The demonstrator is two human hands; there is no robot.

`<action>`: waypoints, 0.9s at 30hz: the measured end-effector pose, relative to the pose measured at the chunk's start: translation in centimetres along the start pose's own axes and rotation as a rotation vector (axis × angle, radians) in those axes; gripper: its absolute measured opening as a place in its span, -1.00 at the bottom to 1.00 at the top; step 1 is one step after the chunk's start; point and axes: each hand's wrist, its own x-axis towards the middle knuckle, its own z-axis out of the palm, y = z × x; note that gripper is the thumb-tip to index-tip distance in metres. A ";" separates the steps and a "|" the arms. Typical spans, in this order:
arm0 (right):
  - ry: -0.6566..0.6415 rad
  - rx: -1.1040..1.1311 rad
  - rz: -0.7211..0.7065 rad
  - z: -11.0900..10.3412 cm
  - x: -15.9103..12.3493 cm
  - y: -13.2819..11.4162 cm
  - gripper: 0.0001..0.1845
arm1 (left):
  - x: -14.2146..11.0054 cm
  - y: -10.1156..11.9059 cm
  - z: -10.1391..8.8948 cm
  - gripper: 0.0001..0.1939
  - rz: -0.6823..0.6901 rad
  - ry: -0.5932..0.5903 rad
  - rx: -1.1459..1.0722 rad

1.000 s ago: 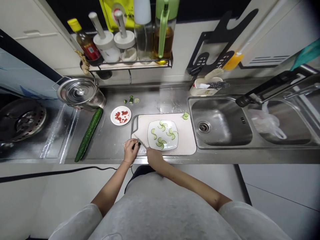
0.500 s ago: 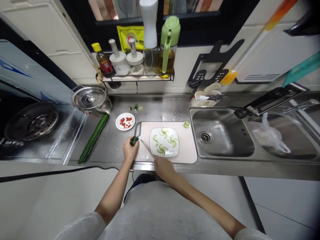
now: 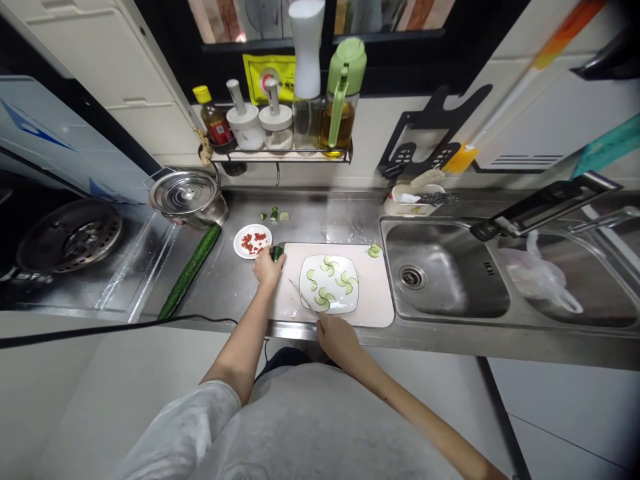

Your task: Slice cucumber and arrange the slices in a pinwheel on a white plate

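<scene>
My left hand (image 3: 269, 268) is closed around a short dark green cucumber piece (image 3: 277, 253), over the handle end of the pale cutting board (image 3: 376, 293). In my right hand (image 3: 337, 339) is a knife (image 3: 301, 294), its blade slanting up and left over the board's near left part. A white square plate (image 3: 335, 285) on the board carries thin cucumber slices (image 3: 324, 300) in curved clusters. More slices (image 3: 374, 250) sit at the board's far right corner. Just beyond my left hand is a small white plate (image 3: 239, 248) with chopped red bits (image 3: 254, 239).
A whole cucumber (image 3: 190, 272) lies on the counter at left, near a lidded steel pot (image 3: 189, 199). Cucumber ends (image 3: 274, 214) lie behind the board. The double sink (image 3: 445, 267) is at right. A rack (image 3: 280, 157) of bottles and jars hangs above.
My left hand has moved away from me with the cucumber piece, from the board's near left edge toward its handle. The knife has drawn slightly back to the right. The camera view has shifted.
</scene>
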 end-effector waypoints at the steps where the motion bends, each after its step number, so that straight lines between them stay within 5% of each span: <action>1: 0.006 -0.013 -0.005 0.0 -0.1 0.0 -0.72 | -0.2 0.0 -0.5 -0.59 0.000 0.006 -0.007; 4: 0.046 -0.058 -0.043 0.1 -0.2 0.1 -0.74 | -1.2 -0.4 -2.6 -0.63 -0.048 -0.041 -0.095; 7: 0.103 -0.124 -0.081 0.5 -0.3 0.4 -0.75 | -2.8 -0.7 -5.4 -0.60 -0.080 -0.329 -0.234; 10: 0.131 -0.197 -0.116 0.9 -0.3 0.7 -0.73 | -4.3 -0.7 -7.7 -0.57 0.066 -0.668 -0.262; 14: 0.130 -0.253 -0.168 1.3 -0.2 0.9 -0.65 | -5.3 -0.5 -8.8 -0.57 0.216 -0.901 -0.182; 21: 0.108 -0.261 -0.179 1.4 -0.3 0.5 -0.67 | -5.6 -0.4 -8.3 -0.74 0.296 -0.963 -0.167; 27: 0.039 -0.191 -0.136 1.3 -1.1 0.5 -0.73 | -6.2 -1.2 -7.8 -0.76 0.115 -0.758 -0.283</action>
